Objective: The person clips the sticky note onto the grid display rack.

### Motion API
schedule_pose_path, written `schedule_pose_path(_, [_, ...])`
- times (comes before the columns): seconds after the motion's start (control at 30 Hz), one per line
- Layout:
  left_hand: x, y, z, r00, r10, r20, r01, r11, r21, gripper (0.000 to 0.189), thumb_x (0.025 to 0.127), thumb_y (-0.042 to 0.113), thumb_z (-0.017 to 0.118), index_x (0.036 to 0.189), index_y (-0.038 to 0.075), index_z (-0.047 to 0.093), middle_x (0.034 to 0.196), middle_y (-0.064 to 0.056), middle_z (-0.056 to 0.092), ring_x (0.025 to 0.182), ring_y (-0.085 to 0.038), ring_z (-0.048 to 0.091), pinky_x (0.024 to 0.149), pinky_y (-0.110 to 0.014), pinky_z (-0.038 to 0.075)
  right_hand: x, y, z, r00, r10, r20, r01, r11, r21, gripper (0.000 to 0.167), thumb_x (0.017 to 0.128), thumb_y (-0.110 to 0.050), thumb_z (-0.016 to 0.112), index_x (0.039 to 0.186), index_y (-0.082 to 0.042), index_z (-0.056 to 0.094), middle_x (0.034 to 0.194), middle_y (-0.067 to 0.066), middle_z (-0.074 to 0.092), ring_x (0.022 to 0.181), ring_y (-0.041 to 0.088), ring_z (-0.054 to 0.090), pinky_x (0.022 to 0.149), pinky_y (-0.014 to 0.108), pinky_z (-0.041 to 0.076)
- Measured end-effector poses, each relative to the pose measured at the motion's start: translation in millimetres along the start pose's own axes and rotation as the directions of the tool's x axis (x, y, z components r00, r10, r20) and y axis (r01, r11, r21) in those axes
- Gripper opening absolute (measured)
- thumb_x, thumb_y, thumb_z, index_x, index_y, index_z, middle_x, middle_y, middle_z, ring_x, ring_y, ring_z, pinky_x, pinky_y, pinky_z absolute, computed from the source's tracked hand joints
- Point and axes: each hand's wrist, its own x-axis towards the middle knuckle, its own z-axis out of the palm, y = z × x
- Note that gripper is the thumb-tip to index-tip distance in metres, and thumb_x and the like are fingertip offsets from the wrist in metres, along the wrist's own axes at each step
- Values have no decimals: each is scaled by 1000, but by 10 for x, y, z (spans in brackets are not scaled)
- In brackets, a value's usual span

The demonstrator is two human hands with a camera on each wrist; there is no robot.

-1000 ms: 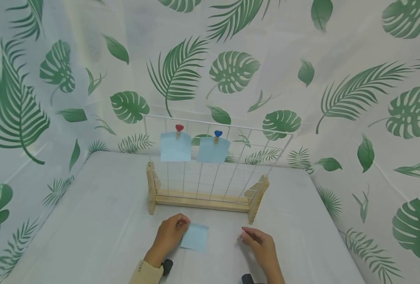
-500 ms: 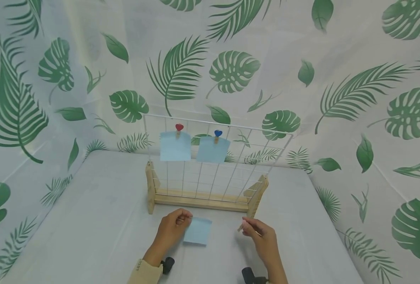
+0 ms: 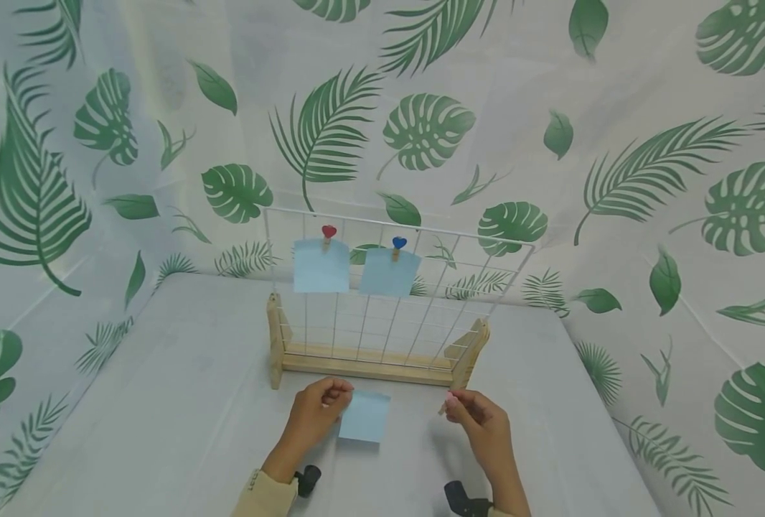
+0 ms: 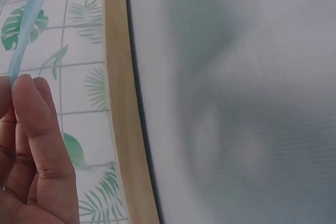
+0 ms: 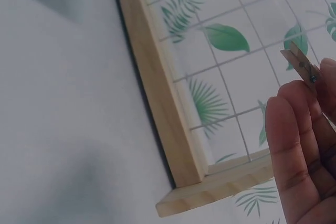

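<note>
A light-blue square paper note [image 3: 365,420] is pinched at its upper left corner by my left hand [image 3: 314,416], in front of the rack. In the left wrist view that note [image 4: 23,40] shows nearly edge-on between thumb and fingers. My right hand [image 3: 486,431] pinches a small wooden clothespin [image 5: 300,62] by one end, its tip pointing away from the fingers. A bit of pink shows at those fingertips in the head view. Behind both hands stands a white wire grid rack on a wooden base [image 3: 369,366].
Two blue notes hang on the grid's upper part, the left note [image 3: 321,271] under a red heart clothespin [image 3: 329,232], the right note [image 3: 389,276] under a blue heart clothespin [image 3: 399,243]. A white cloth [image 3: 182,402] covers the table. Leaf-printed fabric [image 3: 518,93] surrounds it.
Both hands have risen slightly toward the rack, the left carrying its note up and a little right. The clothespin in the right hand has come into clearer sight.
</note>
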Motion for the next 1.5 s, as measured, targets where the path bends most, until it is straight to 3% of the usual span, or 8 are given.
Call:
schedule_pose_path(0.17, [-1,46,1,1000,16,-4,-16,1000,-13,10,103,6,71,110,0,76,93,-3,71,84,-17,66,66,-25,62,31,-33,-48,1000,18,14,-18,1000,-25,13,100,-1,76,109,8,75,94,14,78,81,4,72,76,21,62])
schedule_pose_path(0.4, [5,82,16,1000,29,4,-29,999,-28,11,103,8,71,109,1,76,93,-3,71,81,-12,65,66,-25,62,65,-72,-102,998,-50,31,51,998,-33,16,97,0,79,111,7,75,93,14,78,82,2,72,76,17,60])
schedule_pose_path(0.53, [20,97,30,999,34,7,-34,999,-28,11,103,8,71,110,1,76,93,-2,71,81,-10,64,66,-25,62,108,-94,-129,998,-50,35,51,998,-21,16,97,1,78,111,7,75,94,14,79,82,3,72,76,18,60])
schedule_pose_path(1.07, [140,211,72,998,66,-6,-67,997,-50,6,103,10,74,105,5,75,91,-1,72,83,-16,66,67,-24,62,230,-251,-243,991,-129,40,129,992,-12,13,98,4,76,111,6,77,102,15,78,88,2,70,77,18,60])
schedule_pose_path(1.33, [173,264,94,994,103,-23,-104,992,-69,6,103,11,74,105,5,75,91,-2,72,82,-14,66,66,-25,61,254,-310,-279,982,-182,42,182,983,17,16,98,7,74,114,10,75,102,-7,77,88,2,70,75,18,60])
schedule_pose_path(1.5, [201,318,103,993,114,-28,-116,991,-72,7,104,13,74,105,6,76,91,-1,72,83,-15,66,65,-25,61,253,-353,-292,982,-184,32,184,983,-5,16,99,6,73,115,10,76,103,6,79,87,3,70,76,18,60])
